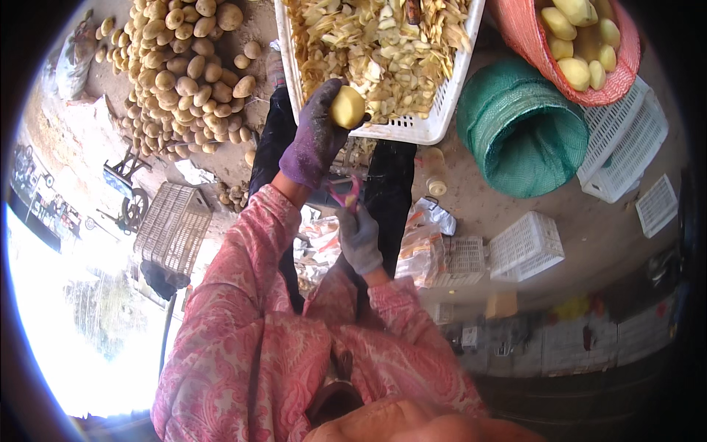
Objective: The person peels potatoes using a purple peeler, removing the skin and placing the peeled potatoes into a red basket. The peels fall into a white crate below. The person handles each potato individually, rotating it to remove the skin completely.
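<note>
In a purple and dark work glove, my left hand (317, 130) grips a peeled, pale yellow potato (348, 107) over the near edge of a white plastic crate (436, 131). Potato peelings (381, 61) fill much of that crate, and a brown handle (412, 11) of some tool lies among them. My right hand (359, 237), gloved in grey, is shut on a pink Y-shaped peeler (347, 193). The peeler is held lower and closer to my body, between my knees, apart from the potato.
A heap of unpeeled potatoes (188, 83) lies on the ground at left. To the right, a red woven sack (513, 38) holds peeled potatoes (574, 72), beside an open green mesh sack (525, 132). A plastic bottle (435, 171) and white crates (527, 246) are on the floor.
</note>
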{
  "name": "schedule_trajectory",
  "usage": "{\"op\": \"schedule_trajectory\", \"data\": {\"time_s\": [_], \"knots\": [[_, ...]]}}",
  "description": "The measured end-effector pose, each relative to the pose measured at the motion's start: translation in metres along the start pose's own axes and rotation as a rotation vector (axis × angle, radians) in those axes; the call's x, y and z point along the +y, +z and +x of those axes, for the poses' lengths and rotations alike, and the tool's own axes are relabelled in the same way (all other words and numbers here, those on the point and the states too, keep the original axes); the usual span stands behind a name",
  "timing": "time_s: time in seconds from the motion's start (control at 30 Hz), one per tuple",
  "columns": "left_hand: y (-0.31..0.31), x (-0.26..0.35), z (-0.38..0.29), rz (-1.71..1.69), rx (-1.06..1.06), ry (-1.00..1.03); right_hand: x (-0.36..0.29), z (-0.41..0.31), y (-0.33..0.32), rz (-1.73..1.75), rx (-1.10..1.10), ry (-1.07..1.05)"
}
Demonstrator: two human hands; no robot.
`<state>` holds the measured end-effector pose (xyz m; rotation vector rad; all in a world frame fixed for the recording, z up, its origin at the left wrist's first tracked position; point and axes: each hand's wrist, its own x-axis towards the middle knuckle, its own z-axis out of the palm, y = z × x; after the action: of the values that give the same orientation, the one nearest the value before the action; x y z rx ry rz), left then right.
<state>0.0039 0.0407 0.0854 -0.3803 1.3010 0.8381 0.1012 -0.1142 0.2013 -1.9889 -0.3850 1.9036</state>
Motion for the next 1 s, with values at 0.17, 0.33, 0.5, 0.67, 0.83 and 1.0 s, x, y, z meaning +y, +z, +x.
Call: {"op": "schedule_trajectory", "data": {"time_s": [0.17, 0.33, 0.5, 0.67, 0.83, 1.0], "knots": [[0.008, 0.009, -0.026, 0.981, -0.174, 0.569, -0.036, 0.035, -0.018, 0.049, 0.128, -0.112], [0.009, -0.003, -0.024, 0.45, -0.027, 0.114, -0.03, 0.039, -0.007, -0.021, 0.053, -0.137], [-0.003, 0.002, -0.012, -0.222, -0.126, -0.298, -0.013, 0.01, -0.006, -0.002, 0.118, -0.091], [-0.009, -0.001, -0.018, 0.286, -0.304, -0.145, -0.053, 0.045, -0.013, 0.128, 0.146, -0.105], [0.0, 0.005, -0.024, 1.335, -0.578, 0.683, -0.05, 0.058, -0.011, 0.087, 0.194, -0.243], [-0.01, 0.0, -0.018, 1.189, -0.451, 0.558, -0.028, 0.043, -0.008, 0.218, 0.049, -0.013]]}}
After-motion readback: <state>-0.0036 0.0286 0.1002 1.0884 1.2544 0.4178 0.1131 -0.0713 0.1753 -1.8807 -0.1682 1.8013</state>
